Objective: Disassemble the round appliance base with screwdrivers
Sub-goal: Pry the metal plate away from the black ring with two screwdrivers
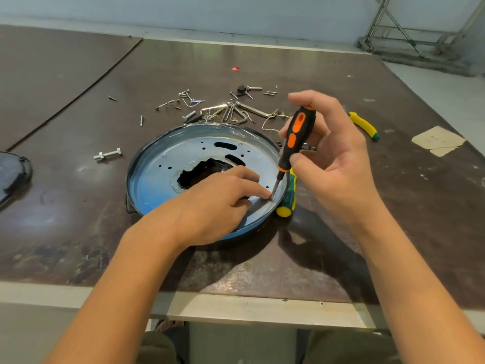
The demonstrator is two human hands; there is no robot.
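Work is centred on the table (78, 206), where the base (157, 166) lies flat near the front edge. Its silver plate is turned upward inside a dark rim, and a ragged dark opening is seen in the plate's middle, with slots and small holes around it.

An orange-and-black screwdriver (295, 137) is gripped by the right hand (333, 153), the thumb and fingers being curled round its handle. It is held nearly upright, tilted slightly, and its tip is set on the plate close to the right rim.

The left hand (220, 203) is laid on the plate with nothing held in it. Its fingers are loosely bent, and the index fingertip is stretched out until it touches the plate just beside the screwdriver's tip.

A second screwdriver (287, 200), green and yellow, is left lying on the table against the base's right side, partly hidden under the first one. Behind the base, screws, hex keys and bent wire are scattered in a pile (231, 110). A bolt (107, 155) with a nut on it is placed to the left of the base, well apart from it. A yellow-handled tool (364, 126) is partly hidden behind the right hand, and a paper scrap (438, 140) is seen farther right. A dark object (13, 174) is cut off by the left edge.
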